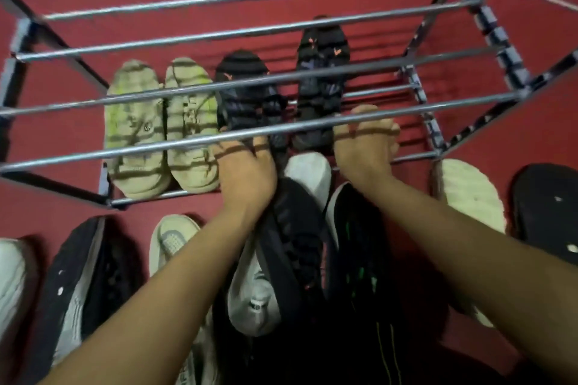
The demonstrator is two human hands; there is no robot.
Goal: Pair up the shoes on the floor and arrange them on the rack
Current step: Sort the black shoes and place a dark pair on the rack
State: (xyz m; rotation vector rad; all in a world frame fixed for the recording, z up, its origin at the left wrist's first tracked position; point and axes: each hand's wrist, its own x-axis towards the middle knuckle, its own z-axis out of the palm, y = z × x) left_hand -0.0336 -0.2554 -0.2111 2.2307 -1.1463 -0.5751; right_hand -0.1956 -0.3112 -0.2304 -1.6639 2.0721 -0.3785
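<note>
Reaching forward under the grey metal bars of the shoe rack (pixel 219 137), both bare arms stretch from the bottom edge toward the lowest shelf; the left hand (pixel 247 166) lies at the heel of the left black laced sneaker with orange marks (pixel 247 97), its fingers curled around that heel, though a bar hides the fingertips; the right hand (pixel 364 147) is at the heel of the right black sneaker of the same kind (pixel 322 72), fingers bent, and whether it really grips the shoe cannot be told, because the bar and the blur cover the contact; two pale green-beige sneakers (pixel 162 125) stand side by side on the same shelf, just left of the black ones; on the red floor (pixel 547 134) before the rack lie more shoes, black (pixel 300 247) and white (pixel 469 194), partly hidden by the arms; some are cut off by the frame's edge.
</note>
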